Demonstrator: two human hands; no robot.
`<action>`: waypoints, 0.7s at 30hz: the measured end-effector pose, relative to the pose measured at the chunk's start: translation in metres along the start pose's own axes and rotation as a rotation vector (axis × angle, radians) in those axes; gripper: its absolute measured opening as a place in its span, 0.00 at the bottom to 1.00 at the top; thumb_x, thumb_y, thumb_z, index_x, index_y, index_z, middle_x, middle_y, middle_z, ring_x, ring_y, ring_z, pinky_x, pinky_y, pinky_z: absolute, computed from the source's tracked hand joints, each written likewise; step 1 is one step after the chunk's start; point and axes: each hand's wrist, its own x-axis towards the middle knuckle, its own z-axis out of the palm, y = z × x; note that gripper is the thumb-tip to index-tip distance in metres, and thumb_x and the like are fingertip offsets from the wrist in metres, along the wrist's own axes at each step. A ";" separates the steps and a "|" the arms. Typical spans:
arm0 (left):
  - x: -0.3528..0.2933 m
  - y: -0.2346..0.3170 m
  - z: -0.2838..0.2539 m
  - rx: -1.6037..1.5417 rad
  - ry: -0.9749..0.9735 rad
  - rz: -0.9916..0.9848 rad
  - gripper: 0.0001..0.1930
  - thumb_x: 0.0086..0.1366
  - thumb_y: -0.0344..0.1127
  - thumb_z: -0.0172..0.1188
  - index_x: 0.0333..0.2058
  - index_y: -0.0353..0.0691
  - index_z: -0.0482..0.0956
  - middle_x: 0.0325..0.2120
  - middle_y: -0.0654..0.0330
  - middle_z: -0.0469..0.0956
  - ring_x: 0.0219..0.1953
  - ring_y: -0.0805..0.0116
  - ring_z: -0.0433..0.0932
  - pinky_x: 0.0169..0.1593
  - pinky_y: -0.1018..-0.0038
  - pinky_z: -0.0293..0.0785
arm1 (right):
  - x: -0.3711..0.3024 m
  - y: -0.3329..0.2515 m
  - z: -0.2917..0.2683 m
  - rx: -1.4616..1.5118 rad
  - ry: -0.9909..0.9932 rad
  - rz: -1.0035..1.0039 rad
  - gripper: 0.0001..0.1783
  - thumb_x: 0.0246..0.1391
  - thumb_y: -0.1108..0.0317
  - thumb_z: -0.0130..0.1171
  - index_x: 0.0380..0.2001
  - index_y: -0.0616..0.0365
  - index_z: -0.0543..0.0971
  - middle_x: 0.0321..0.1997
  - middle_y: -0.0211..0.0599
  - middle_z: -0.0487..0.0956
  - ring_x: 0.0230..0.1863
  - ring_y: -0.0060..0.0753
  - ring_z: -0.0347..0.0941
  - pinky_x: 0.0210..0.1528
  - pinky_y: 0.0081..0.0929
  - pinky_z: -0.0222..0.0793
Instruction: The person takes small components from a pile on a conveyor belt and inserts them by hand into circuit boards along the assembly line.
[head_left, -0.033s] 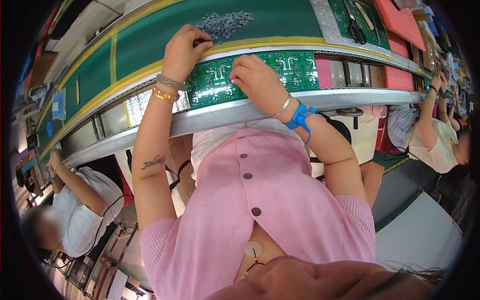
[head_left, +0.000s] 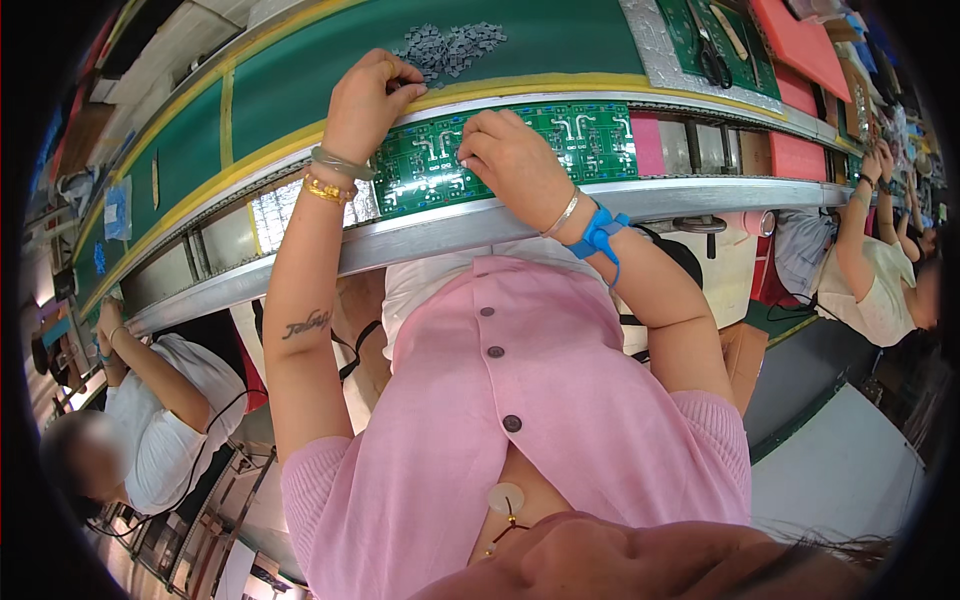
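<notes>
The left grip [head_left: 368, 100] curls beside a loose heap of small, blocky grey parts [head_left: 455, 48]; the right grip [head_left: 515, 160] bends over a glossy, rectangular green circuit board [head_left: 435, 165]. Whether either pinches anything cannot be told. Beyond, a smooth metal rail [head_left: 420, 232] edges the board; the heap lies on the flat green surface [head_left: 570, 45].

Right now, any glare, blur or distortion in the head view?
Head view: fisheye bends the front metal rail and leaves the corners black; head view: whitish glare on the silvery panel left of the circuit board; head view: left hand and right hand look fairly sharp, the co-worker's head at far left is blurred.
</notes>
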 end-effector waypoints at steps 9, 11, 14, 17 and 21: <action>-0.033 0.011 -0.021 -0.332 -0.053 -0.220 0.07 0.54 0.28 0.62 0.32 0.33 0.78 0.25 0.61 0.79 0.29 0.78 0.76 0.35 0.83 0.72 | -0.001 0.000 0.004 -0.043 -0.044 -0.018 0.05 0.39 0.75 0.60 0.23 0.57 0.75 0.33 0.33 0.72 0.38 0.38 0.67 0.41 0.30 0.66; -0.048 0.003 -0.027 -0.421 -0.072 -0.262 0.07 0.55 0.28 0.62 0.33 0.32 0.79 0.26 0.64 0.78 0.30 0.80 0.75 0.35 0.84 0.71 | 0.001 -0.001 0.003 -0.044 -0.041 -0.021 0.05 0.39 0.75 0.61 0.23 0.57 0.75 0.33 0.33 0.72 0.37 0.38 0.67 0.41 0.30 0.66; -0.072 -0.016 -0.033 -0.533 -0.176 -0.403 0.08 0.56 0.27 0.62 0.35 0.32 0.79 0.28 0.64 0.79 0.30 0.80 0.75 0.36 0.84 0.72 | 0.003 0.001 0.001 -0.055 -0.064 -0.057 0.05 0.39 0.74 0.61 0.24 0.57 0.76 0.32 0.32 0.72 0.37 0.38 0.67 0.40 0.31 0.66; -0.090 -0.023 -0.033 -0.633 -0.187 -0.431 0.08 0.56 0.26 0.62 0.36 0.32 0.79 0.28 0.64 0.79 0.31 0.80 0.75 0.36 0.84 0.72 | 0.020 0.008 -0.011 -0.021 -0.007 -0.092 0.05 0.41 0.73 0.60 0.27 0.55 0.78 0.31 0.32 0.72 0.36 0.38 0.67 0.39 0.31 0.66; -0.091 -0.014 -0.019 -0.705 -0.189 -0.411 0.08 0.56 0.26 0.61 0.35 0.33 0.79 0.28 0.63 0.79 0.31 0.79 0.76 0.37 0.82 0.73 | 0.052 0.030 -0.005 -0.152 0.110 -0.070 0.05 0.44 0.70 0.59 0.29 0.53 0.79 0.31 0.32 0.72 0.36 0.38 0.67 0.39 0.32 0.66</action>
